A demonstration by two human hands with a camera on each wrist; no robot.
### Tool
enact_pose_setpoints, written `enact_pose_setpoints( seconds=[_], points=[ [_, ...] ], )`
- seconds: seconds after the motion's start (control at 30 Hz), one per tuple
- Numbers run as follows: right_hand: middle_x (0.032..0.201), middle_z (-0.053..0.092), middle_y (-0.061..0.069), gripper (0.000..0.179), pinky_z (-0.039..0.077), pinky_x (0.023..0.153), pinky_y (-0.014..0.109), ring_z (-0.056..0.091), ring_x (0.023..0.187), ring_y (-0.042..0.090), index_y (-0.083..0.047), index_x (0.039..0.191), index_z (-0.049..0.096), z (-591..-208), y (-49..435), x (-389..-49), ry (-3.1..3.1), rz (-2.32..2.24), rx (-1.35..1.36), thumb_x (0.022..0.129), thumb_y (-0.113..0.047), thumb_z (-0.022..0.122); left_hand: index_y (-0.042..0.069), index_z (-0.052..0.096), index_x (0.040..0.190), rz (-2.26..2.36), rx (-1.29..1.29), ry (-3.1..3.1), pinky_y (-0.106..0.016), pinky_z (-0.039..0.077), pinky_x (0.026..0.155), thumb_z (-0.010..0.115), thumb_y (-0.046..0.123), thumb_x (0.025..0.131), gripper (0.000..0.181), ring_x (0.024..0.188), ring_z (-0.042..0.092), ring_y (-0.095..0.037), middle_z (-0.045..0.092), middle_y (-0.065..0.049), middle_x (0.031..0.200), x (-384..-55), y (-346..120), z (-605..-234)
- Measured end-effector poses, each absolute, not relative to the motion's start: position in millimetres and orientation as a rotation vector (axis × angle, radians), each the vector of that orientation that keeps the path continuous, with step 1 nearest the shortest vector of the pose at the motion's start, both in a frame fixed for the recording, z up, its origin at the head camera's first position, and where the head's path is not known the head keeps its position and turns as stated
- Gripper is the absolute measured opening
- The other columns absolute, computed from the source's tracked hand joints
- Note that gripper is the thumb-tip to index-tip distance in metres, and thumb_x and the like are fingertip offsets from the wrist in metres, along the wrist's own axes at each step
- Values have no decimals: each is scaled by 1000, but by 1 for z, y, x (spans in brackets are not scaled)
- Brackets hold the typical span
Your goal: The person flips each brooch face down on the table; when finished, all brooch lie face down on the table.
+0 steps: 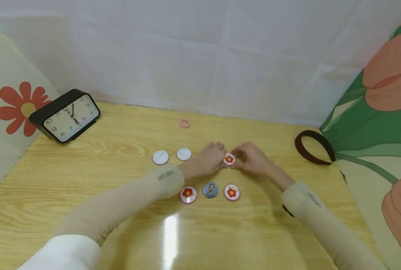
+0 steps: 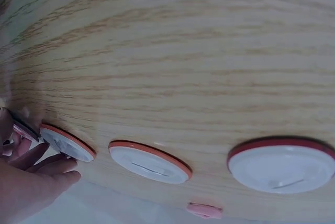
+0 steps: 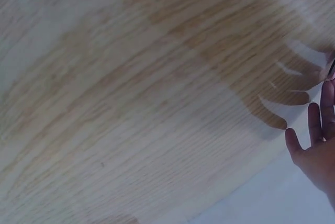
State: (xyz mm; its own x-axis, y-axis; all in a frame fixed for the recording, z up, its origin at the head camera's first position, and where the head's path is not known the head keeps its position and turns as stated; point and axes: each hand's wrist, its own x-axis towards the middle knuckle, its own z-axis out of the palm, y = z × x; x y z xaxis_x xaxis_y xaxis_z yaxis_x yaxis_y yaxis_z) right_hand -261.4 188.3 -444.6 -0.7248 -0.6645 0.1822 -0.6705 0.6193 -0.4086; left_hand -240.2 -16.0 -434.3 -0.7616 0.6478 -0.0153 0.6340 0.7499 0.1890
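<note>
A round badge with a red flower on white (image 1: 229, 159) is between my two hands, its printed face toward the head camera. My right hand (image 1: 253, 159) pinches its right edge between thumb and fingers. Against its left edge, my left hand (image 1: 211, 157) grips with bent fingers. In the left wrist view, other fingers of the left hand (image 2: 34, 179) overlap a white-backed badge (image 2: 70, 145) lying on the table; the hand hides this one from the head camera. Only fingers of the right hand (image 3: 319, 140) appear at the right wrist view's edge.
Two white-backed badges (image 1: 160, 157) lie left of the hands. Nearer me, a row holds a flower badge (image 1: 188, 195), a portrait badge (image 1: 210, 190) and another flower badge (image 1: 232, 192). A pink ring (image 1: 184, 123), a black clock (image 1: 65, 116) and a dark headband (image 1: 313, 148) lie farther out.
</note>
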Motion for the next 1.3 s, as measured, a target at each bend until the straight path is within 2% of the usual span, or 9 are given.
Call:
enact_pose_setpoints(
  seconds=[0.2,0.37,0.5,0.87,1.0,1.17,1.3],
  points=[
    [94,69,7,45,45,83,40,56,91,24,-1,107,69,-443,186,-258,-2816,751,1143,72,-23,87,-6,59,121,231,1032,2858,-47,32,114,63,34,95,48,126,48,-32,55,-21,130,-239,-13,-433],
    [102,66,10,50,46,83,40,53,95,26,-1,115,68,-444,185,-254,-2851,754,1097,75,-24,86,-6,58,121,341,1006,2856,-46,36,111,68,29,93,46,119,51,-28,57,-18,124,-238,-13,-433],
    [101,64,10,47,45,81,40,52,95,25,-2,114,69,-444,183,-252,-2864,778,1101,76,-24,85,-7,56,122,384,979,2830,-45,36,111,70,26,91,46,118,50,-27,55,-17,124,-237,-15,-432],
    [105,60,13,47,42,87,46,50,99,29,3,116,60,-439,182,-254,-2882,802,1150,80,-21,79,-6,50,131,348,976,2787,-44,36,111,68,36,91,60,125,46,-27,48,-19,135,-240,-16,-427],
    [106,59,17,48,43,86,47,50,99,31,6,117,58,-438,182,-253,-2842,796,1170,82,-21,78,-5,51,130,331,969,2789,-44,37,110,65,35,94,55,124,46,-26,50,-18,133,-240,-15,-426],
    [106,57,19,47,42,89,49,50,100,33,7,119,54,-442,182,-255,-2767,893,1180,84,-15,76,-7,54,124,505,967,2828,-41,45,102,64,29,96,47,110,53,-27,55,-17,120,-240,-19,-427],
    [108,56,20,44,43,93,49,51,102,34,9,120,50,-440,183,-255,-2746,1004,1158,86,-8,73,-5,55,123,637,993,2834,-37,48,97,62,33,97,47,104,56,-25,57,-15,115,-245,-23,-426]
  ],
)
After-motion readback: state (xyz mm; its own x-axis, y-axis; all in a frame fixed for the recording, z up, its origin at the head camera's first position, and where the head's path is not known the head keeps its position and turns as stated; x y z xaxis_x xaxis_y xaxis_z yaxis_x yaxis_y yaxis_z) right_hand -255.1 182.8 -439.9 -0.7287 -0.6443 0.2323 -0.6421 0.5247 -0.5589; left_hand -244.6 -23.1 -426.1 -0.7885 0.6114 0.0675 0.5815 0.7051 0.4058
